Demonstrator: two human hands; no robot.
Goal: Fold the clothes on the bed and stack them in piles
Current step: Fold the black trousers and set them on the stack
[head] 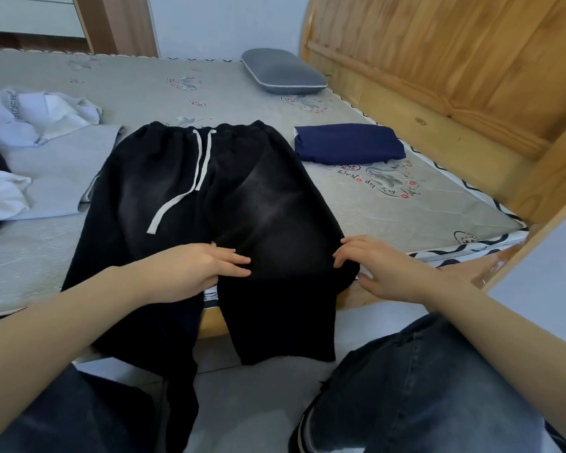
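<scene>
A: Bedroom. Bed [118,256] with a grey printed sheet, wooden headboard [438,60] on the right, pale wall behind.

B: Biggest item on it?

A: Black trousers [209,191], laid flat near the front edge, waistband away from the person, white drawstring [190,178] trailing down the front. Both legs hang over the bed edge toward the floor.

B: Other clothes?

A: Loose pile of white and pale blue clothes [36,132] on the left, unfolded. Folded navy garment [347,143] on the right, just beside the trousers' waistband, not touching as far as I can tell. Grey pillow [283,71] farther back near the headboard.

B: Hands?

A: Left hand [190,269] lies flat on the trousers at the crotch, fingers [239,259] straight and close together, pressing the cloth. Right hand [373,266] is at the trousers' right outer edge, at the bed edge; fingers bent, tips on the fabric. Can't tell if it's pinching the seam or just resting.
</scene>
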